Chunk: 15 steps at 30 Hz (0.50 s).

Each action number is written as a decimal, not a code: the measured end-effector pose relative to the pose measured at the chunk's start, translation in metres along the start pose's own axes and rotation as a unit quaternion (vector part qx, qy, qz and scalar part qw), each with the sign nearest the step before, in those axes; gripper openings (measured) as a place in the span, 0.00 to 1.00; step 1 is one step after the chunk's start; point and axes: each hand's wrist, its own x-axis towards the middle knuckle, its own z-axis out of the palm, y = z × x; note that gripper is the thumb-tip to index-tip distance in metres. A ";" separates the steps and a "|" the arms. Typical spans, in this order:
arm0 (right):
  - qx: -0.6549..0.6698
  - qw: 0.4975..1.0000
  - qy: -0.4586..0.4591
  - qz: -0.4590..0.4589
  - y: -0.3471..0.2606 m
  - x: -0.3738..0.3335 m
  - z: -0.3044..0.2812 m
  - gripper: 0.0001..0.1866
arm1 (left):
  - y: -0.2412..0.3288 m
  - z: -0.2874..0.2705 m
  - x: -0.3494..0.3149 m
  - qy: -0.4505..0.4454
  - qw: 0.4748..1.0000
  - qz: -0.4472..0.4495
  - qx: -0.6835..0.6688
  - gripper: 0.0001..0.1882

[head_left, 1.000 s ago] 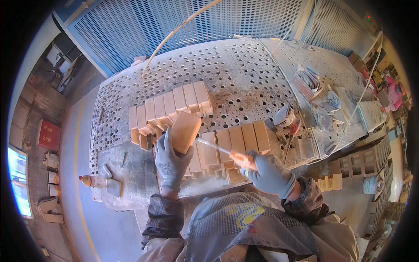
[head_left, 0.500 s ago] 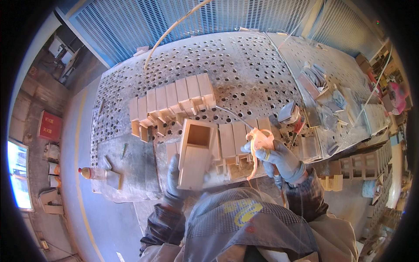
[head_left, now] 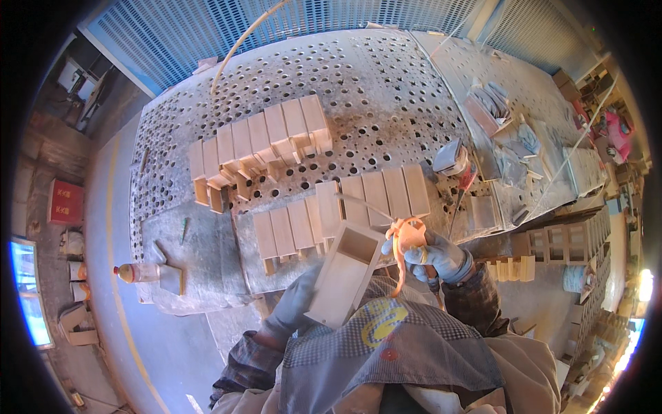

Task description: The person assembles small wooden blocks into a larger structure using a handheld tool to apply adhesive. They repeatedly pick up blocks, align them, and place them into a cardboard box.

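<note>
My left hand [head_left: 295,303], gloved in grey, grips a pale wooden box [head_left: 343,283] by its left side, tilted, with a square opening at its far end. My right hand [head_left: 441,261], also gloved, is wrapped round an orange air blow gun [head_left: 408,238]. The gun's thin metal nozzle [head_left: 364,206] points left, just beyond the open end of the box. Ahead stand two rows of similar wooden boxes: a far row [head_left: 258,138] and a near row [head_left: 372,196]. The held box hides part of the near row.
Holes cover the metal worktable [head_left: 358,90]. A bottle [head_left: 138,273] and a small block [head_left: 171,281] sit at its left edge. Sanding pads [head_left: 452,157] lie to the right, near a pile of worn sheets [head_left: 491,103]. Slatted wooden pieces [head_left: 552,248] are stacked at far right.
The box has moved right and toward my body, tilting so its open end sits nearer the blow gun. My left hand moved with it. The whole view has shifted slightly.
</note>
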 end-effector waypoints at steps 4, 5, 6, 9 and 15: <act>-0.081 0.993 -0.084 0.004 0.001 0.001 0.002 0.31 | 0.029 -0.025 -0.007 -0.045 0.932 -0.051 -0.356 0.44; -0.081 0.991 -0.103 0.005 0.000 0.003 0.003 0.31 | 0.037 -0.034 -0.007 -0.066 0.948 -0.080 -0.302 0.48; -0.076 0.990 -0.115 0.005 0.000 0.005 0.005 0.31 | 0.045 -0.038 -0.006 -0.078 0.973 -0.093 -0.198 0.51; -0.049 0.987 -0.147 0.048 -0.003 0.009 0.014 0.30 | 0.069 -0.034 0.000 0.003 0.983 -0.158 -0.096 0.57; -0.118 0.988 -0.103 -0.005 -0.024 0.008 0.031 0.27 | 0.061 -0.007 0.015 0.002 0.970 -0.148 -0.194 0.49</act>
